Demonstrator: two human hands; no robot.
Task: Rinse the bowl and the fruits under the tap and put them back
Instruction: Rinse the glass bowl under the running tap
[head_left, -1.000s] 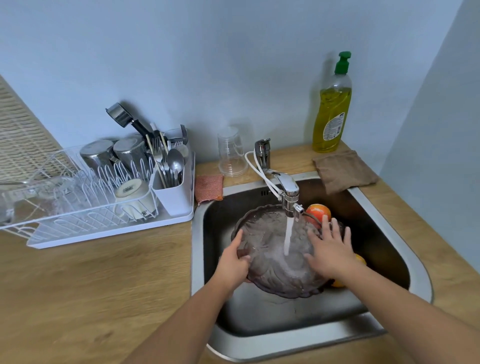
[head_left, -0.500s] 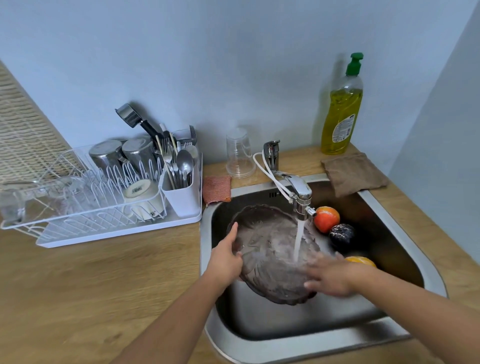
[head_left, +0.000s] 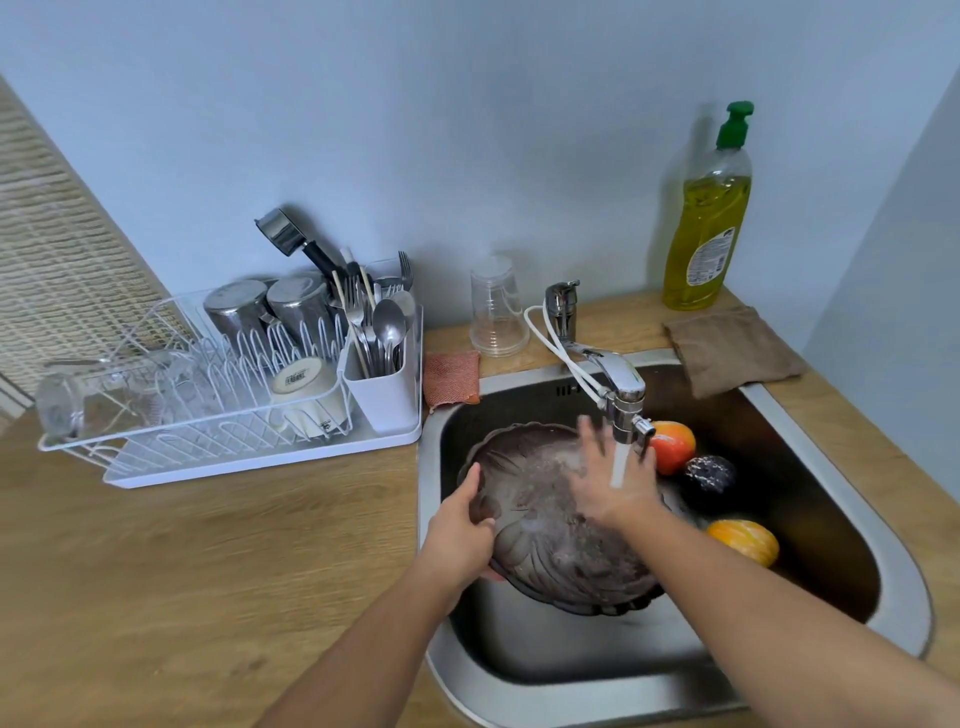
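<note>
A dark ribbed glass bowl (head_left: 550, 540) is tilted inside the steel sink (head_left: 810, 457), under the tap (head_left: 621, 387). Water runs from the spout onto my right hand (head_left: 610, 480), which lies flat and blurred inside the bowl with fingers spread. My left hand (head_left: 460, 535) grips the bowl's left rim. Three fruits lie in the sink to the right of the bowl: a red-orange one (head_left: 672, 447), a dark purple one (head_left: 709, 475) and a yellow-orange one (head_left: 743, 540).
A white dish rack (head_left: 223, 415) with cups and cutlery stands left of the sink. An orange sponge (head_left: 451, 376), an upturned clear cup (head_left: 496, 306), a yellow soap bottle (head_left: 709, 218) and a brown cloth (head_left: 730, 348) line the back of the wooden counter (head_left: 156, 571).
My right hand has slid from the bowl's lower right edge up into the bowl, under the water stream. My left hand keeps its hold on the left rim.
</note>
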